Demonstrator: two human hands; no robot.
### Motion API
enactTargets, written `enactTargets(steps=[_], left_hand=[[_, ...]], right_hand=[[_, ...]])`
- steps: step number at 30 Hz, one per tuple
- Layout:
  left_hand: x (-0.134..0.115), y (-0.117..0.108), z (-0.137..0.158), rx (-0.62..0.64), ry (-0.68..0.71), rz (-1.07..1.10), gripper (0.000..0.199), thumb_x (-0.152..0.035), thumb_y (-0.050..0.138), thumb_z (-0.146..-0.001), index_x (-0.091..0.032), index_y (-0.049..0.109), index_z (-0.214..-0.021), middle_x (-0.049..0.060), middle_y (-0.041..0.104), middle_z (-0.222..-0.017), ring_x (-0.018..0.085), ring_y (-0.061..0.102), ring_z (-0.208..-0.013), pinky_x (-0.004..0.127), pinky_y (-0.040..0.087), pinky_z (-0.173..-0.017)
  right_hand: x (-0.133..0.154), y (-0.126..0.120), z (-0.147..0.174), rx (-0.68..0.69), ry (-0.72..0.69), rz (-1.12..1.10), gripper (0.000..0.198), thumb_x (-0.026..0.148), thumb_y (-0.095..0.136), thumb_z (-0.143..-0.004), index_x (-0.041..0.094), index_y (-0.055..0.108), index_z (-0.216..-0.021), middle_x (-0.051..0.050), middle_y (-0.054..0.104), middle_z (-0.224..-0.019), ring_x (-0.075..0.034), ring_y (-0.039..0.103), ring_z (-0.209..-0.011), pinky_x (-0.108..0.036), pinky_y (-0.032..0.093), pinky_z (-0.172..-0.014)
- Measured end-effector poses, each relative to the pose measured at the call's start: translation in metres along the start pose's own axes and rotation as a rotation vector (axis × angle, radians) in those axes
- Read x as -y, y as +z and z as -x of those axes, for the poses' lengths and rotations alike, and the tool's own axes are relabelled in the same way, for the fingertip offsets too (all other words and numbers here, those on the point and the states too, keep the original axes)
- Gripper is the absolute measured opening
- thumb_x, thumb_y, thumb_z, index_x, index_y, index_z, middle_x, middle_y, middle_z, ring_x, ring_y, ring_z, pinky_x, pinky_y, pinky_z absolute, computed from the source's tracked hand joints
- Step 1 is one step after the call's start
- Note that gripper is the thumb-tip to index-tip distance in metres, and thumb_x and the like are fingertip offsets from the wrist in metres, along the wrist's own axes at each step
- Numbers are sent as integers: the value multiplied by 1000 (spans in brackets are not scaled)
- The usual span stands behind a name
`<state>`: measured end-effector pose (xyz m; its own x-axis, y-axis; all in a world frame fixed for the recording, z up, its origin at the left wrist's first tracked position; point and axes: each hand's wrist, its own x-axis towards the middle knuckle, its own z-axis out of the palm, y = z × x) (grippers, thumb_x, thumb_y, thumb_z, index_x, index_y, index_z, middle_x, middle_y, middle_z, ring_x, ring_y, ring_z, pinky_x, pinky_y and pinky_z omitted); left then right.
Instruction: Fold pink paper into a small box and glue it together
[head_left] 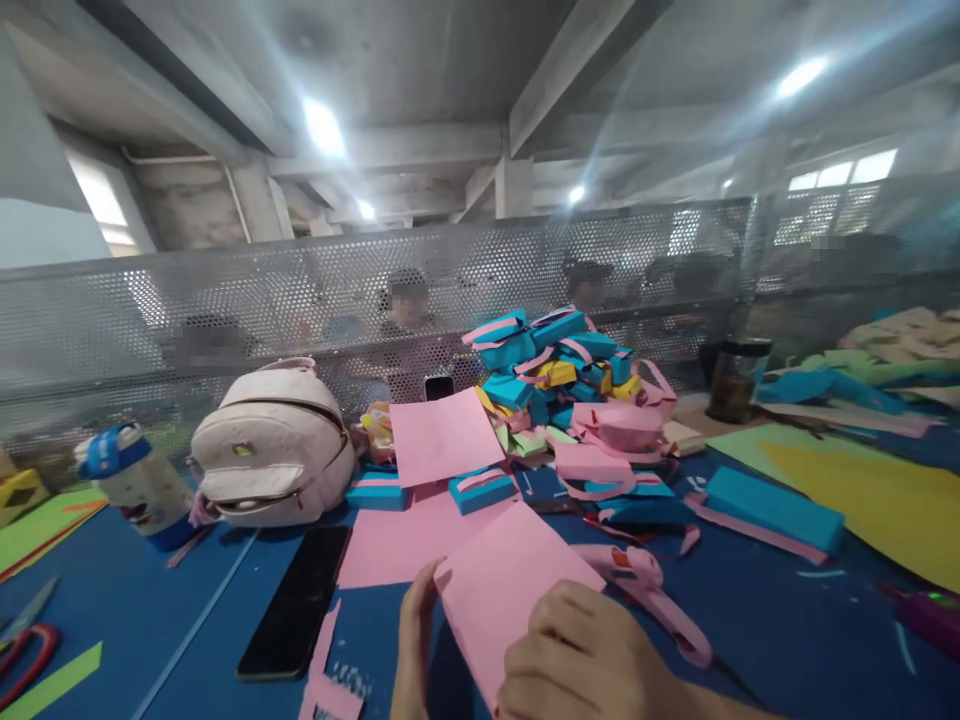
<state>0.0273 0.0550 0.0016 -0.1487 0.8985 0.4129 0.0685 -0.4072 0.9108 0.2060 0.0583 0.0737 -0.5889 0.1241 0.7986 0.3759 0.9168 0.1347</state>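
A sheet of pink paper is tilted up in front of me, between both hands. My left hand grips its left edge, with the fingertips at the upper left corner. Curled over the lower right side of the sheet, my right hand is closed on it; its fingertips are partly hidden. Just right of the sheet lies a pink glue gun. Behind it, another pink sheet lies flat, and two blue paper blocks with pink strips stand near it, one of them a blue block.
A heap of folded blue and pink paper pieces rises at the back. On the left are a black phone, a white backpack, a bottle and scissors. A perforated metal screen stands behind, with people beyond.
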Motion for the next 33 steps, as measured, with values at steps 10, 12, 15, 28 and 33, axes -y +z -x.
enactTargets(steps=[10, 12, 15, 28, 33], left_hand=[[-13, -6, 17, 59, 38, -62, 90, -39, 79, -66, -30, 31, -142, 10, 36, -149, 35, 30, -141, 53, 21, -118], [-16, -6, 17, 63, 39, -59, 90, -39, 79, -66, -30, 31, -142, 10, 36, -150, 34, 30, -141, 52, 21, -119], [-17, -8, 15, 80, 34, -54, 88, -39, 78, -69, -29, 30, -142, 10, 35, -150, 34, 29, -142, 51, 21, -119], [5, -25, -13, -45, 65, -13, 78, -37, 78, -71, -29, 37, -136, 10, 46, -141, 30, 41, -135, 53, 23, -117], [3, -23, -12, -16, 68, -14, 79, -36, 79, -70, -28, 37, -136, 10, 44, -143, 29, 38, -138, 49, 23, -118]], right_hand=[[-3, -12, 1, 93, 22, 4, 21, 21, 48, -98, 19, 64, -85, -2, 69, -77, -16, 53, -69, -33, 37, -65], [-1, -14, -2, 99, 40, -14, 20, 21, 48, -98, 18, 64, -87, -2, 68, -79, -16, 53, -72, -32, 37, -67], [3, -18, -4, 109, 92, -66, 21, 20, 46, -99, 17, 63, -88, -4, 68, -83, -17, 52, -76, -32, 38, -70], [6, -27, 2, 46, 827, -980, 17, 32, 65, -89, 18, 69, -80, -1, 68, -71, -12, 56, -64, -24, 43, -60], [7, -16, 5, -25, 1039, -1314, 24, 40, 70, -83, 17, 76, -82, -3, 69, -70, -8, 48, -55, -21, 36, -51]])
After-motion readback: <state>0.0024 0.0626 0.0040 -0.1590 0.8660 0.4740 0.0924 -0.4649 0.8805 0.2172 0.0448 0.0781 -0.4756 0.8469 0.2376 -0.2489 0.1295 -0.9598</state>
